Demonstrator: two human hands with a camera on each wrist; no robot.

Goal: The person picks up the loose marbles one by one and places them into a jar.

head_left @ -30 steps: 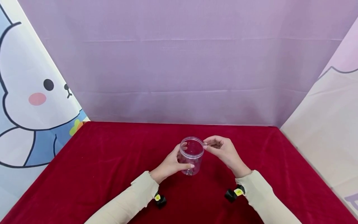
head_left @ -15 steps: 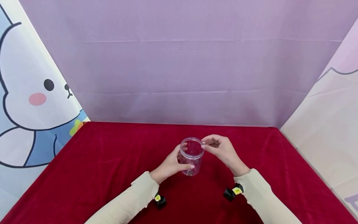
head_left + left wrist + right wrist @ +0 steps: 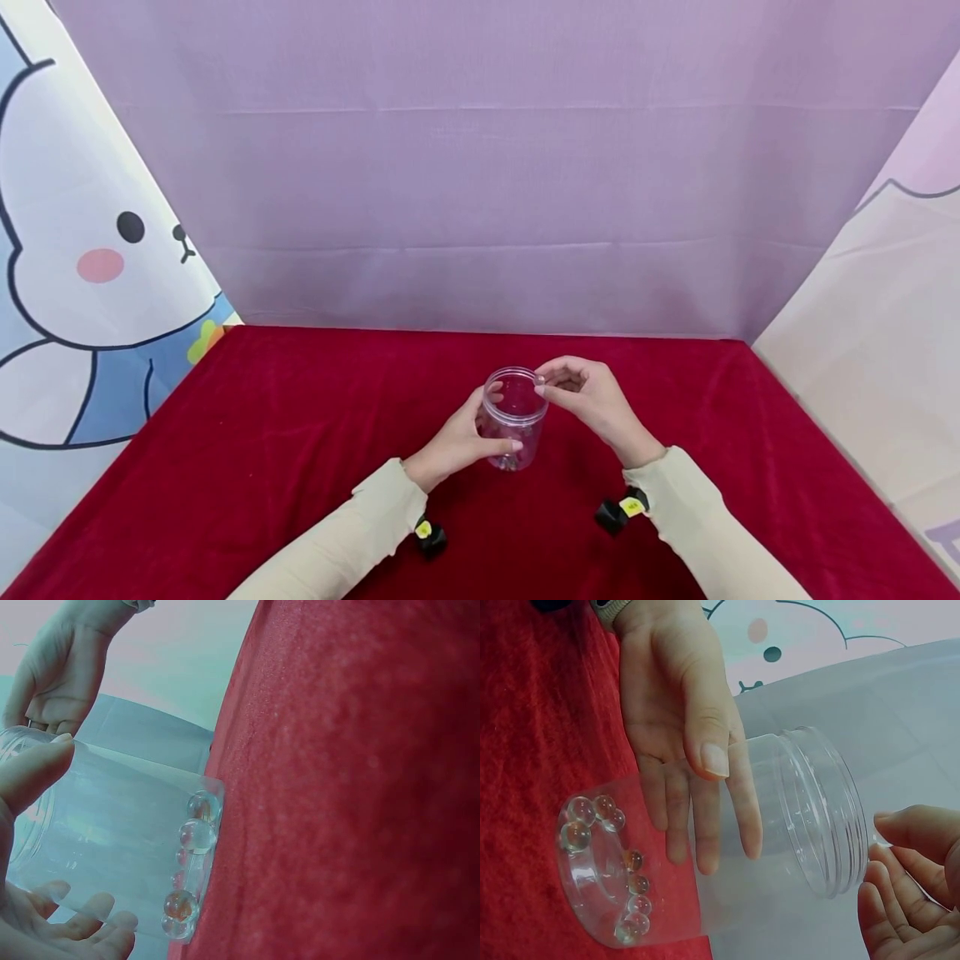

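Observation:
A clear plastic jar (image 3: 530, 433) with a threaded, uncovered mouth stands on the red cloth. My left hand (image 3: 450, 442) grips its side, thumb on the near wall and fingers around the far side. Several clear glass marbles (image 3: 576, 835), some with orange inside, lie along the jar's bottom. At the right side of the rim is my right hand (image 3: 596, 400), pinching a small clear marble (image 3: 539, 380) between thumb and fingertips. In the right wrist view, that marble is mostly hidden by the fingers.
Red velvet cloth (image 3: 300, 400) covers the table. A lilac curtain (image 3: 480, 183) rises behind its far edge, and printed panels flank both sides, the left one with a cartoon animal (image 3: 97, 217). Small black wrist cameras (image 3: 611, 517) hang under the sleeves.
My right hand has moved slightly left, bringing the pinched marble from beside the jar to its rim. The left hand and the jar have stayed almost still.

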